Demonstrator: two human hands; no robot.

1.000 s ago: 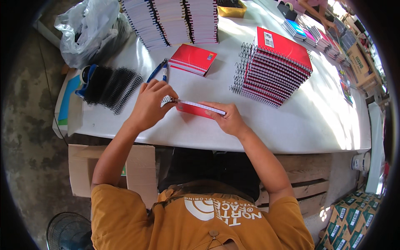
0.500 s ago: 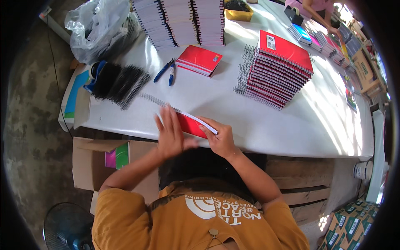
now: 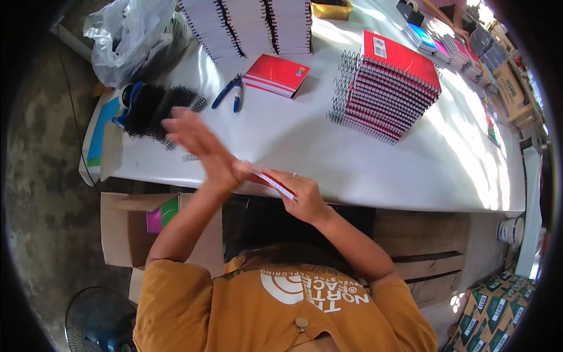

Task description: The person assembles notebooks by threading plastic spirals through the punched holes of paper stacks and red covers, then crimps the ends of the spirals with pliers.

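My right hand grips a thin red notebook near the table's front edge, its white page edge facing up. Just left of it, my left hand is raised with its fingers stretched out, somewhat blurred. The heel of that hand is at the notebook's far end; whether it presses on it I cannot tell. A bit of wire coil shows past my left wrist, the rest of it hidden behind the hand. Beyond my left fingers lies a bundle of black spiral coils beside a blue tape dispenser.
Red notebooks, blue-handled pliers and a blue pen lie mid-table. A tall stack of coil-bound red notebooks stands right, page stacks at the back. An open carton sits below left. Another person's arm reaches in far right.
My left hand has swung up and left from the notebook's spine toward the coil bundle. The right hand has tilted the notebook and brought it slightly nearer to me.
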